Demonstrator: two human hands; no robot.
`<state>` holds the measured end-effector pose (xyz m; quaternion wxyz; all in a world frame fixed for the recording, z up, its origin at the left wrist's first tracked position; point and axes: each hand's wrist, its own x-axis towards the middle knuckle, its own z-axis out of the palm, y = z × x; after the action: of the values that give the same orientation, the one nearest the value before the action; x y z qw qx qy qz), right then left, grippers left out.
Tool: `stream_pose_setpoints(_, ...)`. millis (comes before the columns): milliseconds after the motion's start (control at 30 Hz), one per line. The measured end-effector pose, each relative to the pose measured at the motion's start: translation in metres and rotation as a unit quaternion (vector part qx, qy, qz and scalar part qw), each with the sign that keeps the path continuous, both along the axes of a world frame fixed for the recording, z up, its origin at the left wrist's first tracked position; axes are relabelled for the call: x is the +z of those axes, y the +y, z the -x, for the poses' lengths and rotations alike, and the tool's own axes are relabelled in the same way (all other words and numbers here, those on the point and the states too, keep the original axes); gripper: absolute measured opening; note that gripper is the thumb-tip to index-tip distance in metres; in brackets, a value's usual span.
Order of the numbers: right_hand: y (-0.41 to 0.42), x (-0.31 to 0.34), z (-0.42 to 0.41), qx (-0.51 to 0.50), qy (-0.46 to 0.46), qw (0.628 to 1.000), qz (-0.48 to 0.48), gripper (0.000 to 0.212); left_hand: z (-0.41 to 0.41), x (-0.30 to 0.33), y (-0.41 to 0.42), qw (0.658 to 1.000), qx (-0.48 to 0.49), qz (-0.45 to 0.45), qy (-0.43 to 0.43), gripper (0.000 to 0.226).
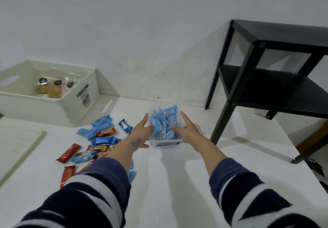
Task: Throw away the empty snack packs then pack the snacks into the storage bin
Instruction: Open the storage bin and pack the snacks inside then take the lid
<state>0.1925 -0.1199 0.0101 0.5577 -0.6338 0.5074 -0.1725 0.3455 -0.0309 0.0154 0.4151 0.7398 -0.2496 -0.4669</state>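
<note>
The person reaches forward with both arms toward a small clear plastic container standing on the white table. The left hand lies against the container's left side, fingers straight and spread, fingertips over the rim touching the packs inside. The right hand lies against the right side in the same way, fingers extended along the wall and thumb over the rim. The container is filled with light blue snack packs standing on end.

To the left of the container, a loose heap of snacks lies on the table: blue packs, red bars and a few red and yellow wrappers, some partly under the left forearm. Farther left, against the wall, sits a white storage bin with cut-out handles; inside it lie a few clear bags of biscuits. A black shelf unit stands at the right, near the table's far corner. Both sleeves are dark blue with white stripes.
</note>
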Motion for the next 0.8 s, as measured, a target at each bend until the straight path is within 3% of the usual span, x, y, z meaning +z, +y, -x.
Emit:
stream_pose_setpoints(300,0.091,0.058,-0.134,0.061,-0.046,0.997,0.025,0.077,-0.118,0.051,0.111,0.991,0.074,0.102,-0.042,0.059)
stream_pose_setpoints(567,0.193,0.091,-0.266,0.078,-0.085,0.992,0.055,0.076,-0.235,0.092,0.221,0.983,0.113,0.128,-0.065,0.048)
stream_pose_setpoints(800,0.228,0.116,-0.345,0.088,-0.090,0.990,0.060,0.074,-0.319,0.118,0.252,0.977,0.108,0.139,-0.117,0.051)
